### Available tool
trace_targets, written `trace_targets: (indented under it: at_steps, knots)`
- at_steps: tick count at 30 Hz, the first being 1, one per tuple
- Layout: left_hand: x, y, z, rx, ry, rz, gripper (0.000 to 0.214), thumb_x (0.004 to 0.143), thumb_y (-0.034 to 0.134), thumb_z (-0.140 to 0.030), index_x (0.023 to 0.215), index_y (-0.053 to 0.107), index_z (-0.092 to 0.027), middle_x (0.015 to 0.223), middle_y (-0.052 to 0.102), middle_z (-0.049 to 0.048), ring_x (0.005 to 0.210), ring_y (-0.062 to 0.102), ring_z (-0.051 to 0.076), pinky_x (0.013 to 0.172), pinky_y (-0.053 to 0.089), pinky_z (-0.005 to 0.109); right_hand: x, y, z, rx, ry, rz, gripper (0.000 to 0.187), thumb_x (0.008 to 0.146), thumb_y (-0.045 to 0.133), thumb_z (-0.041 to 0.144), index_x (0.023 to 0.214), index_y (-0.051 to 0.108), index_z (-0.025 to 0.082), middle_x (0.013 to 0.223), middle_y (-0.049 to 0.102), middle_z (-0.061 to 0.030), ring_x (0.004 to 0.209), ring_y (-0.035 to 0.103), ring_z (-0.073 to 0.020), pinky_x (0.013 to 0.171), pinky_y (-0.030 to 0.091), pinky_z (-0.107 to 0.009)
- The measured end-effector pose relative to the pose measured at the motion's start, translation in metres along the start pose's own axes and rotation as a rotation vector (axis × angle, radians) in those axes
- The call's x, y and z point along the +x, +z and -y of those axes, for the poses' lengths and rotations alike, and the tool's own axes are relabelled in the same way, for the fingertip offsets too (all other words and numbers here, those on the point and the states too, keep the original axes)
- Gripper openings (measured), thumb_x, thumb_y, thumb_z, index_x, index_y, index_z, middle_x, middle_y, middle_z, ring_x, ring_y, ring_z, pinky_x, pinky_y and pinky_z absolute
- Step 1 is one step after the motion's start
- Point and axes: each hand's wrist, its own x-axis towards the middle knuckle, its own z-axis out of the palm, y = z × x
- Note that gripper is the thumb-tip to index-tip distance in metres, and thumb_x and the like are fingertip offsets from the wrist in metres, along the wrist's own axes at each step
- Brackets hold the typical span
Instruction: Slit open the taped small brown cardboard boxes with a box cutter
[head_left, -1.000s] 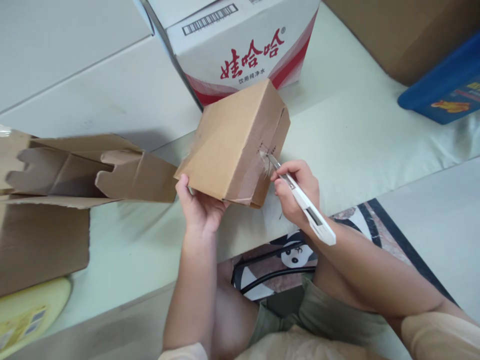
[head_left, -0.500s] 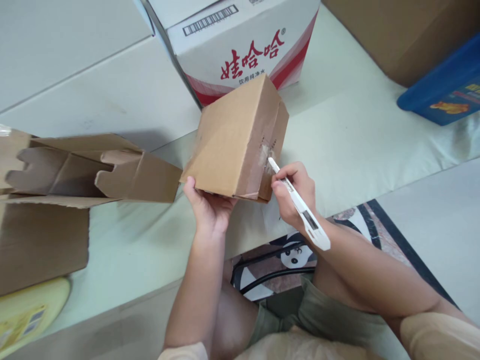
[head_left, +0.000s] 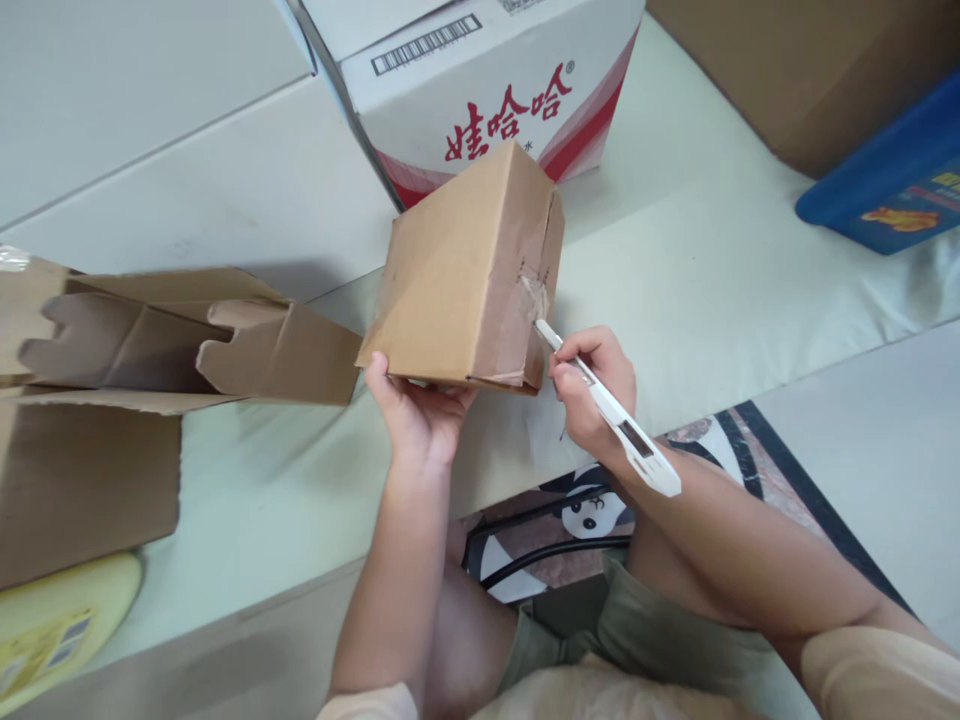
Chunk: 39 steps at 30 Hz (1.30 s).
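Observation:
A brown cardboard box is tilted up in front of me, its taped side turned to the right. My left hand grips its lower near edge, thumb on the front face and fingers underneath. Closed around a white utility knife, my right hand holds it like a pen. The knife's tip is at the clear tape on the box's right side, where the tape looks wrinkled. Whether the blade has gone through the tape I cannot tell.
An opened cardboard carton lies at the left, above a yellow container. Behind stand a white-and-red carton and a large white box. A blue container and a brown box are at the right.
The box has tipped and shifted slightly left, showing more of its taped side. My right hand and the knife have moved a little to the right.

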Motion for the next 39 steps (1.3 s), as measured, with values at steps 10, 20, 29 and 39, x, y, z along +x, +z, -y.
trace_targets:
  at_steps: [10, 20, 29, 39]
  knots:
    - [-0.001, 0.003, -0.004, -0.081, -0.042, -0.012, 0.06, 0.083, 0.064, -0.07, 0.124, 0.064, -0.026, 0.105, 0.069, 0.007, 0.089, 0.07, 0.023, 0.07, 0.059, 0.031, 0.003, 0.0, -0.003, 0.171, -0.064, -0.114, 0.024, 0.099, 0.063, 0.048, 0.095, 0.056, 0.025, 0.069, 0.056, 0.0062, 0.048, 0.042, -0.0087, 0.048, 0.035, -0.025]
    - [-0.001, 0.001, -0.002, -0.025, -0.104, 0.068, 0.06, 0.084, 0.066, -0.067, 0.127, 0.067, -0.024, 0.106, 0.074, 0.0084, 0.087, 0.072, 0.025, 0.067, 0.059, 0.033, 0.003, 0.001, -0.009, 0.144, -0.026, -0.081, 0.024, 0.099, 0.064, 0.048, 0.099, 0.055, 0.026, 0.074, 0.059, 0.0054, 0.05, 0.042, -0.0086, 0.049, 0.036, -0.026]
    - [0.001, -0.002, -0.003, -0.036, -0.092, 0.086, 0.059, 0.085, 0.067, -0.067, 0.124, 0.066, -0.024, 0.104, 0.075, 0.0084, 0.084, 0.073, 0.024, 0.066, 0.061, 0.033, 0.002, 0.002, -0.009, 0.139, -0.007, -0.087, 0.017, 0.098, 0.063, 0.041, 0.099, 0.054, 0.026, 0.074, 0.058, 0.0061, 0.05, 0.042, -0.0084, 0.049, 0.035, -0.027]
    - [-0.001, 0.002, -0.005, -0.026, -0.08, 0.052, 0.054, 0.084, 0.064, -0.068, 0.117, 0.067, -0.025, 0.104, 0.074, 0.007, 0.084, 0.073, 0.023, 0.065, 0.06, 0.032, 0.002, 0.002, -0.002, 0.096, 0.01, -0.051, 0.012, 0.094, 0.061, 0.035, 0.096, 0.054, 0.026, 0.069, 0.057, 0.0068, 0.048, 0.046, -0.009, 0.047, 0.037, -0.026]
